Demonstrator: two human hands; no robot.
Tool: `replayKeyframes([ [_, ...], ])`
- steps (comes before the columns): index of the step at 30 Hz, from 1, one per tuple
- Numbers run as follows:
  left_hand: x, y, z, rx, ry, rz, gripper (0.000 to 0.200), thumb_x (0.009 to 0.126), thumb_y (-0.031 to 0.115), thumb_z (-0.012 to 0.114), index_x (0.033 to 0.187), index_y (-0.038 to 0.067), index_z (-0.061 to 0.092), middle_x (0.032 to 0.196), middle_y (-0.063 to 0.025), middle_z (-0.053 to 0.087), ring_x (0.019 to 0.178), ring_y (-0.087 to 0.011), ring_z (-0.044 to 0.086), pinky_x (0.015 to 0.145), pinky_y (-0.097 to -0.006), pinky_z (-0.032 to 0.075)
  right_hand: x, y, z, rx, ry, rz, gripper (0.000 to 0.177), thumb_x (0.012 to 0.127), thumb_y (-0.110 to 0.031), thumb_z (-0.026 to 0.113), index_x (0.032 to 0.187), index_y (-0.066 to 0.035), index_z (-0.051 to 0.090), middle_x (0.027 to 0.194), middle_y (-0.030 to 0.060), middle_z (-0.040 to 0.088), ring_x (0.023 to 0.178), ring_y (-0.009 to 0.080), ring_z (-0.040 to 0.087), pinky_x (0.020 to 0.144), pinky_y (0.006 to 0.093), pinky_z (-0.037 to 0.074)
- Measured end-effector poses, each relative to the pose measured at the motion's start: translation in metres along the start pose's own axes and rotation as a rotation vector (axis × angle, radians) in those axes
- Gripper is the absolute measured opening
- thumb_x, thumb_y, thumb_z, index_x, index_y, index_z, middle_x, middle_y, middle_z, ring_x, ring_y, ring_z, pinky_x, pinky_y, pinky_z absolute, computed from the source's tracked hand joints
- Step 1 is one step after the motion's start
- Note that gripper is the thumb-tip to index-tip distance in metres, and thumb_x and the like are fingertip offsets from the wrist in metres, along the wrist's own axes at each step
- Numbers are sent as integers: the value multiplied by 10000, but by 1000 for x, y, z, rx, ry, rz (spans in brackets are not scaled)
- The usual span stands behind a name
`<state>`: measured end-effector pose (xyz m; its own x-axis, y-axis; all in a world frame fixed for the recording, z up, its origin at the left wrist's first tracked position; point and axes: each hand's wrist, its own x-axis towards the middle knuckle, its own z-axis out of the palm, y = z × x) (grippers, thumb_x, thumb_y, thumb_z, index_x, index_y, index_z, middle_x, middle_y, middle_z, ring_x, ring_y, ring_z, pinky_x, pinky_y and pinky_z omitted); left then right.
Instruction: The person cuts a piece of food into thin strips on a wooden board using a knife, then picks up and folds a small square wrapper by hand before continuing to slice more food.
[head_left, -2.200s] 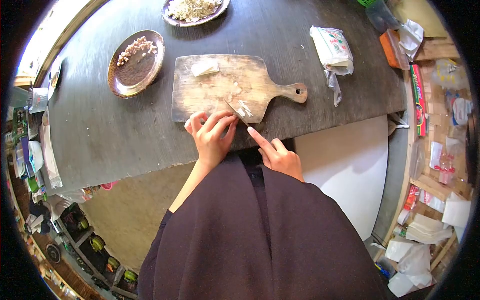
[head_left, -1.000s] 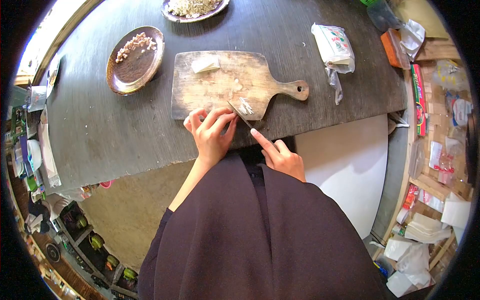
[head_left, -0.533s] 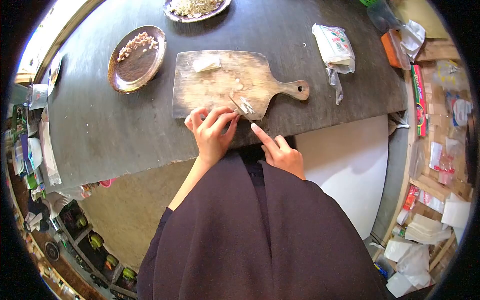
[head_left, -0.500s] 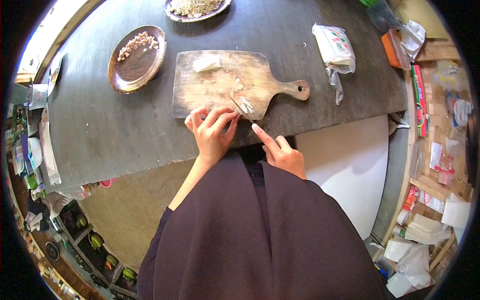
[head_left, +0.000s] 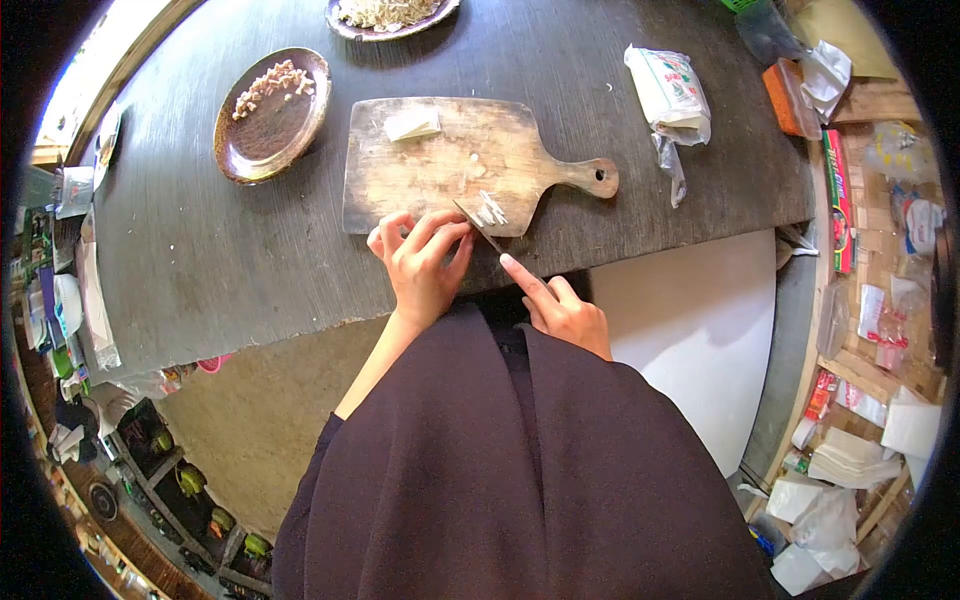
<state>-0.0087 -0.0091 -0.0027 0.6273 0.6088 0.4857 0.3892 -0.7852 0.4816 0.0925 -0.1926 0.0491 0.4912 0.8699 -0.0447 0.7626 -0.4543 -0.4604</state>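
Observation:
My right hand (head_left: 568, 315) grips a small knife (head_left: 480, 228), its index finger stretched along the back and the handle hidden in the palm. The blade reaches over the near edge of a wooden cutting board (head_left: 370, 170). Beside the blade, my left hand (head_left: 425, 265) has bent fingers pressed at the board's near edge; what they hold is too small to make out. Thin white strips (head_left: 491, 209) lie just right of the blade. A stack of pale slices (head_left: 412, 125) rests on the board's upper left part.
A brown plate (head_left: 270, 150) with small pinkish pieces stands left of the board. Another plate (head_left: 385, 35) of shredded food is at the top. A plastic-wrapped packet (head_left: 672, 95) lies to the right. The dark table (head_left: 250, 260) ends just in front of my body.
The knife has shifted slightly up and to the left, and more of its blade shows. The white strips are spread a little differently. My left hand has hardly moved.

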Motion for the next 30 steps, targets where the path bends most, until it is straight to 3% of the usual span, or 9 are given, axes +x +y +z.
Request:
replayKeyframes([
  [10,1,0,1,5,7,13,182,735,174,828,884,224,738,1020,136,710,1032,-212,516,968,-405,305,2,4,8,-32,15,-21,731,900,-96,627,1530,-428,464,784,71,494,528,269,626,514,411,564],
  [30,1,1,0,15,10,10,192,718,168,835,874,221,736,1008,134,711,1012,-213,521,959,-405,309,4,0,7,-41,5,-8,722,906,-91,626,1526,-427,470,776,73,479,524,273,621,502,416,556],
])
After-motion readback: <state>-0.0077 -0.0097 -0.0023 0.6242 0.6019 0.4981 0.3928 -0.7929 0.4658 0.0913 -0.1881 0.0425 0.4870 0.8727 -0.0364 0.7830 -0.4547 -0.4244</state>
